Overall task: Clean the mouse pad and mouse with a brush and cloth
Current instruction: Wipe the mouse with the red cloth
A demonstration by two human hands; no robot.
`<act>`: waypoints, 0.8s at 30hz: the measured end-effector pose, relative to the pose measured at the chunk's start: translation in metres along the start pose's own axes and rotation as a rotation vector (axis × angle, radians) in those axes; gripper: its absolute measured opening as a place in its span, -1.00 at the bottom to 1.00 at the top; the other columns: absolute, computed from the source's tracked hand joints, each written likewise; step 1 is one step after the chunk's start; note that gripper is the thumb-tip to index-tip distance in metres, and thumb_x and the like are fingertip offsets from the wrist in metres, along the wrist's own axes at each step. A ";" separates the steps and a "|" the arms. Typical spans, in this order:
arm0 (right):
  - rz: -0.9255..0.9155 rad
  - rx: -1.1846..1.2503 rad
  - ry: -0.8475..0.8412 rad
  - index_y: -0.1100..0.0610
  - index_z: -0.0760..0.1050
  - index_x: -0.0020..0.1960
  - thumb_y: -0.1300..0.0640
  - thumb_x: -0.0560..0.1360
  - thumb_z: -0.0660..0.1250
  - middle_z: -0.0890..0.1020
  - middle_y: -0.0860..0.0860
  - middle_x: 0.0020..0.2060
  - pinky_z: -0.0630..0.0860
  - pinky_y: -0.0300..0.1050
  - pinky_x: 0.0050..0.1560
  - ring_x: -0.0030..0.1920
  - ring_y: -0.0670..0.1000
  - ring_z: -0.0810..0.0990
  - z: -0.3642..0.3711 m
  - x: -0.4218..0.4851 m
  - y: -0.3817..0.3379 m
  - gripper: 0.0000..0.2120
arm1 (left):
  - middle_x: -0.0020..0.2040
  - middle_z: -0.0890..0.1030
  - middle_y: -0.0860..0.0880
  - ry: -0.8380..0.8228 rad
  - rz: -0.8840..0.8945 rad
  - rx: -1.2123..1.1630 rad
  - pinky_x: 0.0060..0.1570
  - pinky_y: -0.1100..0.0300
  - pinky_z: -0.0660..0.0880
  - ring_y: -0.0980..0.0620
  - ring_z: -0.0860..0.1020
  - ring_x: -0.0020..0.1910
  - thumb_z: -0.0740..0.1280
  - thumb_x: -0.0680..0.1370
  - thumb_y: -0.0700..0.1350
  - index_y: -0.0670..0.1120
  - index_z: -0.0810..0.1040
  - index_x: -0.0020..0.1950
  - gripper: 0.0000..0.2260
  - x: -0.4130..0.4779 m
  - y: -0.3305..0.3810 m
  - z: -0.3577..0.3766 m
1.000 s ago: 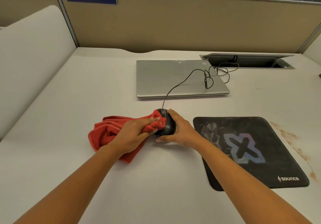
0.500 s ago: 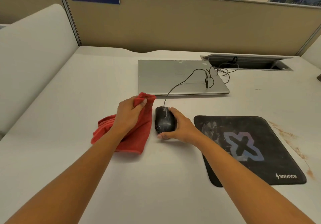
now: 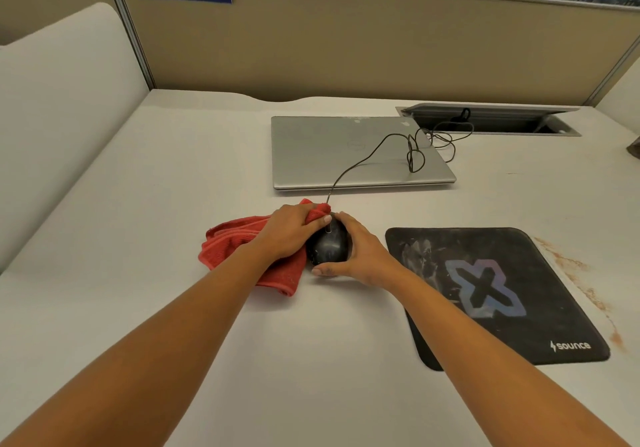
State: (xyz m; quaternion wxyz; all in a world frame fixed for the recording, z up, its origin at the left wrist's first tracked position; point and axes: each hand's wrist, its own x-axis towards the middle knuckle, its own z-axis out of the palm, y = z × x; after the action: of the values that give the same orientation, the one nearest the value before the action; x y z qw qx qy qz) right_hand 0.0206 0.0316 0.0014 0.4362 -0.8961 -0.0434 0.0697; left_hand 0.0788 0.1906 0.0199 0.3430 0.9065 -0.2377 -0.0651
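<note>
Left hand (image 3: 291,230) grips red cloth (image 3: 242,249) against mouse (image 3: 329,245); right hand (image 3: 360,252) fingers curl round mouse, just left of mouse pad (image 3: 491,294) edge; bare desk (image 3: 173,186) leftward.

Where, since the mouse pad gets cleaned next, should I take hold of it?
Pinch the mouse pad at its near right corner, coming from the right: it is thin and lies flat on the desk, and the right forearm crosses its left edge.

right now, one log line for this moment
step: wiping mouse | left hand: presses red cloth on mouse front | right hand: grips mouse on desk | mouse pad: untouched, to the right
</note>
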 end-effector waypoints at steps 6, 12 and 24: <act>-0.003 0.003 -0.001 0.02 0.07 0.47 -0.11 0.21 0.55 0.28 -0.11 0.34 0.24 -0.40 0.12 0.25 -0.16 0.28 0.001 0.000 0.002 -0.01 | 0.28 0.52 -0.06 -0.037 0.077 0.043 0.19 0.20 0.30 -0.04 0.47 0.24 0.19 0.58 0.04 -0.04 0.40 0.38 -0.62 -0.011 -0.006 0.000; 0.002 -0.013 0.006 0.03 0.05 0.48 -0.12 0.21 0.55 0.23 -0.04 0.44 0.24 -0.31 0.18 0.28 -0.14 0.26 0.002 -0.001 0.001 0.01 | 0.42 0.36 0.06 -0.026 0.150 0.028 0.24 0.46 0.05 0.14 0.28 0.40 0.20 0.58 0.03 0.00 0.36 0.40 -0.61 -0.029 -0.009 0.004; -0.043 -0.050 0.036 0.09 0.12 0.45 -0.03 0.26 0.53 0.31 0.02 0.39 0.27 -0.30 0.17 0.27 -0.07 0.32 0.001 -0.001 0.001 -0.09 | 0.31 0.24 0.44 -0.003 0.192 0.034 0.23 0.37 0.22 0.41 0.17 0.36 0.18 0.55 0.13 0.21 0.41 0.32 -0.67 -0.075 -0.011 0.007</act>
State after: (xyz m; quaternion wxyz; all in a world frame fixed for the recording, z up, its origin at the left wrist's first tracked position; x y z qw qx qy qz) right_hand 0.0197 0.0318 0.0003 0.4157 -0.9067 -0.0564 0.0433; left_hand 0.0156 0.2292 0.0041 0.3317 0.8851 -0.3251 -0.0291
